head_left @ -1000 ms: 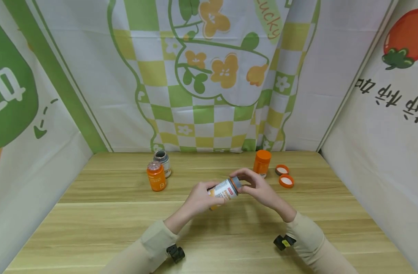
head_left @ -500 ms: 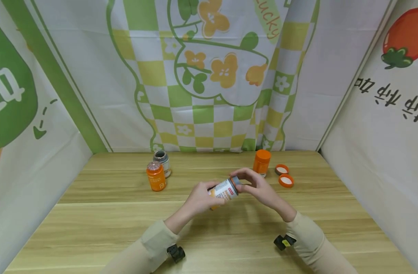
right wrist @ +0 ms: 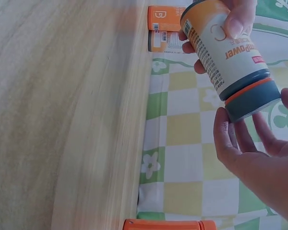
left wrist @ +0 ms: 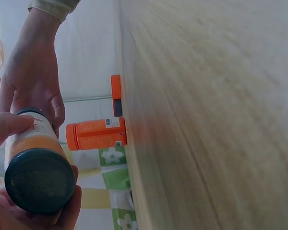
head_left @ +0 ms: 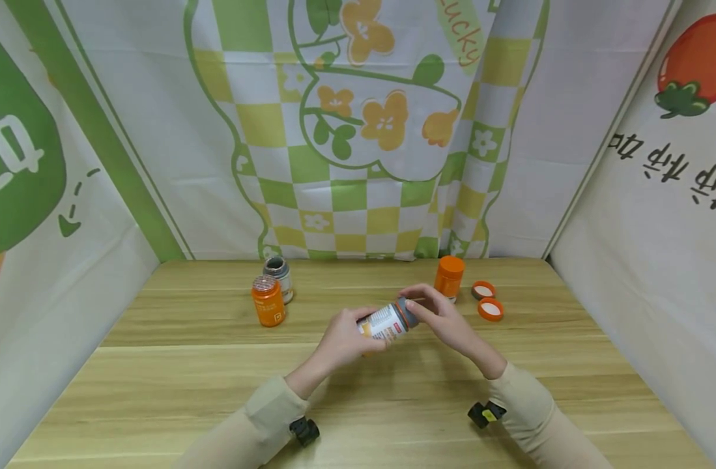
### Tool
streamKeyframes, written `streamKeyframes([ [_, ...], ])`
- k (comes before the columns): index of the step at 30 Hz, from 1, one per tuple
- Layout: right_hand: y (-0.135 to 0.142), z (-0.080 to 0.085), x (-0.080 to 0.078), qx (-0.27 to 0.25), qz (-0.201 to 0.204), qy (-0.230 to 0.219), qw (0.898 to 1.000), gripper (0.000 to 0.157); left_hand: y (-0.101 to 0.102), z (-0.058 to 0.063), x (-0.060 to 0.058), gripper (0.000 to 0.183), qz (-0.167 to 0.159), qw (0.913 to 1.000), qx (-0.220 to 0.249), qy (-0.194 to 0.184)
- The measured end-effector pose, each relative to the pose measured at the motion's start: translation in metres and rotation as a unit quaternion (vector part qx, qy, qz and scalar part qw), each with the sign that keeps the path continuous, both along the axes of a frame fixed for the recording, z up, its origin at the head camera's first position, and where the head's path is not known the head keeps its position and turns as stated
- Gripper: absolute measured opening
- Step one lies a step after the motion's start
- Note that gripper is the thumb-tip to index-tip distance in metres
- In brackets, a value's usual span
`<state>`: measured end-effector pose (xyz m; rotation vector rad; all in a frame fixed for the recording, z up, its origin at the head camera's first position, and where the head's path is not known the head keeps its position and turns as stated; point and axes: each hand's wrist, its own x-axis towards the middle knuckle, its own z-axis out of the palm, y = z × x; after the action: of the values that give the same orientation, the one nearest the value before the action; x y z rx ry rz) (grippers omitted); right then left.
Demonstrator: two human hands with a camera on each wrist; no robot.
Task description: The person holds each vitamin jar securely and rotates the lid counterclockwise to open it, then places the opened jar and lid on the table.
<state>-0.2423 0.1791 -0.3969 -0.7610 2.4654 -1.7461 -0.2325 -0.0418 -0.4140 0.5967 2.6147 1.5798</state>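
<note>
My left hand (head_left: 340, 339) grips the body of a white-and-orange supplement bottle (head_left: 384, 323), which is tilted with its top toward the right. In the left wrist view the dark base (left wrist: 39, 181) of this bottle faces the camera. The fingers and thumb of my right hand (head_left: 448, 322) hold the grey screw cap (head_left: 410, 311) at the bottle's upper end. An orange band (right wrist: 248, 89) shows between cap and body in the right wrist view. Both hands keep the bottle raised over the table.
At the back left, an uncapped orange bottle (head_left: 268, 303) stands before an open grey-necked bottle (head_left: 284, 281). A capped orange bottle (head_left: 449, 277) stands back right, beside two loose caps, one grey-and-orange (head_left: 483, 290) and one orange (head_left: 490, 310). Curtains (head_left: 358, 195) hang behind the wooden table (head_left: 187, 391).
My right fingers have shifted their hold on the cap, with the thumb now higher over it. More of the cap shows, and the bottle has turned slightly and edged right.
</note>
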Motion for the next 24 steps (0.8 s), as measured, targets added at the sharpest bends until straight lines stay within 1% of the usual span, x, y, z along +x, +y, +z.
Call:
streamKeyframes([
  [4,-0.0011,-0.0011,-0.001,0.003,-0.014,-0.036,0.999,0.041,0.0005,0.0011,-0.0005,0.057,0.011,0.9998,-0.005,0.013],
  [9,-0.002,-0.0041,-0.0036,0.019,-0.025,-0.069,0.997,0.044,0.0005,0.0012,-0.0009,0.057,0.028,0.999,-0.019,0.03],
  [12,-0.0019,-0.006,-0.0051,0.023,-0.025,-0.072,0.997,0.046,0.0011,0.0,-0.0019,0.057,0.039,0.9977,-0.032,0.045],
  [16,-0.0012,-0.007,-0.0052,0.024,-0.02,-0.069,0.997,0.047,0.0018,-0.0006,-0.0027,0.058,0.05,0.9965,-0.041,0.054],
  [21,-0.0012,-0.0064,-0.0046,0.025,-0.016,-0.065,0.997,0.048,0.0014,-0.0004,-0.0026,0.058,0.05,0.9959,-0.045,0.061],
  [24,-0.0015,-0.0055,-0.0033,0.024,-0.014,-0.059,0.998,0.045,0.0011,0.0007,-0.0018,0.058,0.049,0.996,-0.043,0.061],
])
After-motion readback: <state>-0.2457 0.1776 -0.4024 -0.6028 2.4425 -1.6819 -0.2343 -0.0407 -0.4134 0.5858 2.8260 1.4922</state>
